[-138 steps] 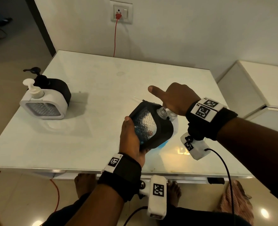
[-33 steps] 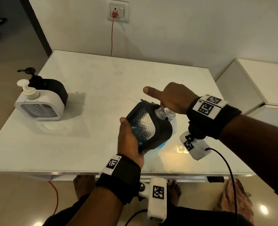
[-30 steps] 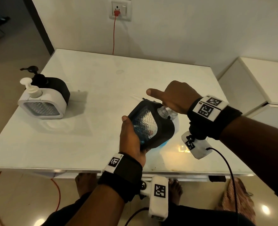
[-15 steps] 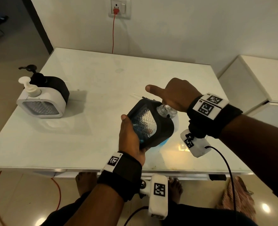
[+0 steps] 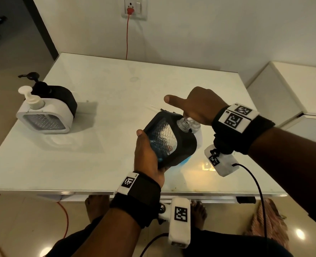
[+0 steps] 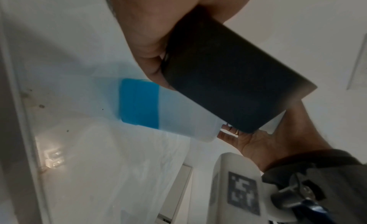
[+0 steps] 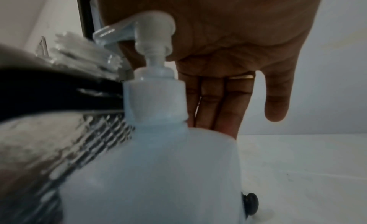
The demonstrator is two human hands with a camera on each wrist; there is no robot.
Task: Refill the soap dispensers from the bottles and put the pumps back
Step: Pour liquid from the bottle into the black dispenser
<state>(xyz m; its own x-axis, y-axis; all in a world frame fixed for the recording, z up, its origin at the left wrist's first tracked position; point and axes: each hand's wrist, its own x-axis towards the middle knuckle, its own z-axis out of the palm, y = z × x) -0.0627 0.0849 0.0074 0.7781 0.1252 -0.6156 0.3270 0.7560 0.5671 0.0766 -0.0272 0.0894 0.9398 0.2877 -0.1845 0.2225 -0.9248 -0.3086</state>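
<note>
My left hand (image 5: 147,154) grips a black soap dispenser (image 5: 169,140) with a clear ribbed window, tilted above the table near its front edge. Its open clear neck (image 5: 183,124) points right. Under it stands a white refill bottle (image 6: 158,108) holding blue liquid. My right hand (image 5: 196,106) rests its palm on the bottle's white pump head (image 7: 152,29), fingers (image 7: 218,101) straight down behind the bottle. The pump nozzle points at the dispenser's neck (image 7: 83,50). In the head view the bottle (image 5: 199,138) is mostly hidden by the dispenser.
At the table's left edge stand a white dispenser (image 5: 44,117) and a black one (image 5: 60,97) behind it, both with pumps on. A thin clear tube (image 5: 153,107) lies behind the held dispenser. A white cabinet (image 5: 292,93) is at the right; a red cable (image 5: 127,36) hangs down the wall.
</note>
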